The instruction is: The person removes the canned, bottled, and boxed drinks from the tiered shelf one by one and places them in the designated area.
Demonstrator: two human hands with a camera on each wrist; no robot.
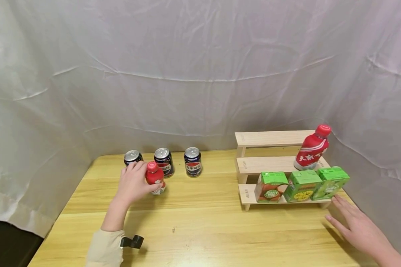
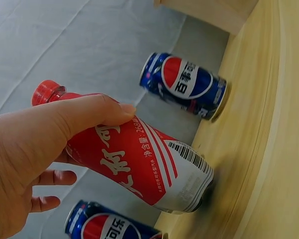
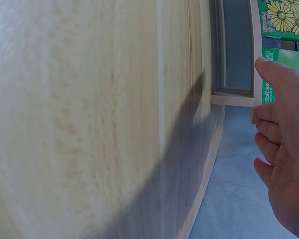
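Note:
My left hand (image 1: 133, 182) grips a red soda bottle (image 1: 155, 177) with a red cap and a white lower label. In the left wrist view, the thumb lies across the front of the bottle (image 2: 124, 149), which leans, its base close over the table. Three blue cola cans stand around it: a left can (image 1: 133, 157) partly hidden by the hand, a middle can (image 1: 163, 161) just behind the bottle, and a right can (image 1: 192, 162). My right hand (image 1: 357, 224), holding nothing, is beside the front right corner of a wooden tiered shelf (image 1: 254, 165), fingers loosely extended.
The shelf's bottom step bears a brown-and-green drink carton (image 1: 271, 187), a green carton with yellow flowers (image 1: 302, 186) and a light green carton (image 1: 331, 183). Another red bottle (image 1: 312, 148) stands on the middle step. A grey curtain (image 1: 200, 74) closes off the wooden table (image 1: 200, 230).

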